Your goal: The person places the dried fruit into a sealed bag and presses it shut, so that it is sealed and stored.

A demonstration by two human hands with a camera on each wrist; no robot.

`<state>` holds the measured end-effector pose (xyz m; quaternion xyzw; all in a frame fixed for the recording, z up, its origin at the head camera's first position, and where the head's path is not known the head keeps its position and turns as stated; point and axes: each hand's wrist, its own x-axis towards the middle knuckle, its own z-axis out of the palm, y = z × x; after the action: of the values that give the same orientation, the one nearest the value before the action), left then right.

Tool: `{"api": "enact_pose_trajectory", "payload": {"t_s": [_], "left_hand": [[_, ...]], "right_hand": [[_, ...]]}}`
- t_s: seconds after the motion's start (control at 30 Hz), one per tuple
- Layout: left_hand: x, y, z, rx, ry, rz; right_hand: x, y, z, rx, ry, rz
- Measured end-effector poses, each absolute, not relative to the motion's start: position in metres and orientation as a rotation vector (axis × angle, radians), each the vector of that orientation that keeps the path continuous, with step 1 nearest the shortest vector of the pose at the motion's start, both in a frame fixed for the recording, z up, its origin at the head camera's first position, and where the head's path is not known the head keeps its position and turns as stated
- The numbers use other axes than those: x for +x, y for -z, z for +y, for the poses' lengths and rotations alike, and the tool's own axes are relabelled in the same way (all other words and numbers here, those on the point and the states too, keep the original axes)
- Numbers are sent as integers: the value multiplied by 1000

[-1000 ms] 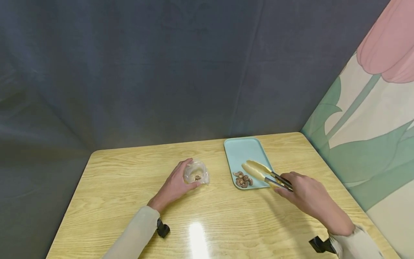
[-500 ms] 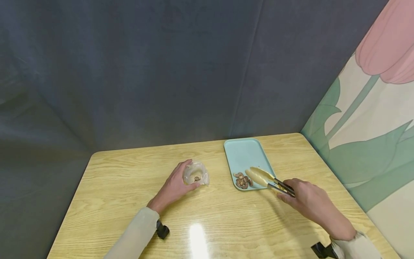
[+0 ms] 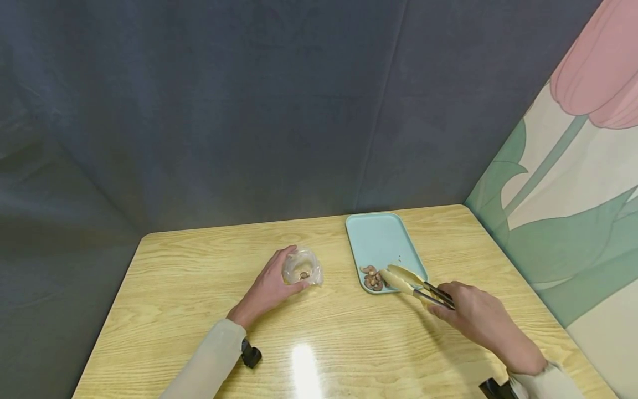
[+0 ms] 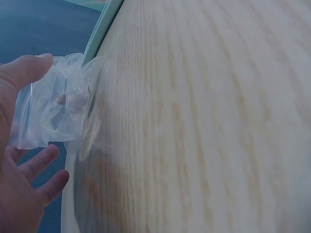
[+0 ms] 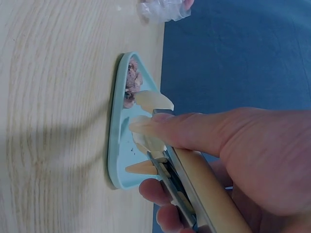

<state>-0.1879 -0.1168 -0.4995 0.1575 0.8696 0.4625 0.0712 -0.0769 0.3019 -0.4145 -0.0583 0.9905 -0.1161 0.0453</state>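
Observation:
My left hand [image 3: 271, 285] curls its thumb and fingers around an open clear plastic bag [image 3: 315, 270], which stands on the table with a brown cashew [image 3: 304, 275] inside. In the left wrist view the bag [image 4: 53, 107] looks crumpled, its side see-through. My right hand [image 3: 471, 310] grips a pair of tongs [image 3: 401, 280] with yellow tips and metal arms. The tips are spread apart and lie low over the light blue tray [image 3: 376, 238], right at the right side of a small pile of skin-on cashews [image 3: 371, 278].
The wooden table [image 3: 199, 310] ends at a dark curtain [image 3: 249, 138] behind. A flower-printed wall [image 3: 563, 233] borders the right side. Small dark crumbs [image 3: 399, 258] lie on the tray.
The tongs have swung lower, from over the tray's middle to its near edge beside the cashews. Crumbs on the tray have come into sight. My left hand stays with the bag.

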Motion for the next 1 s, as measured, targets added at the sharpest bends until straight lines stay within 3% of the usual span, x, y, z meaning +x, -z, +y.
{"api": "enact_pose_trajectory", "payload": {"t_s": [1.0], "left_hand": [[-189, 501, -115, 473, -1389, 2611]], "right_hand": [[-78, 418, 302, -238, 387, 2967]]}}
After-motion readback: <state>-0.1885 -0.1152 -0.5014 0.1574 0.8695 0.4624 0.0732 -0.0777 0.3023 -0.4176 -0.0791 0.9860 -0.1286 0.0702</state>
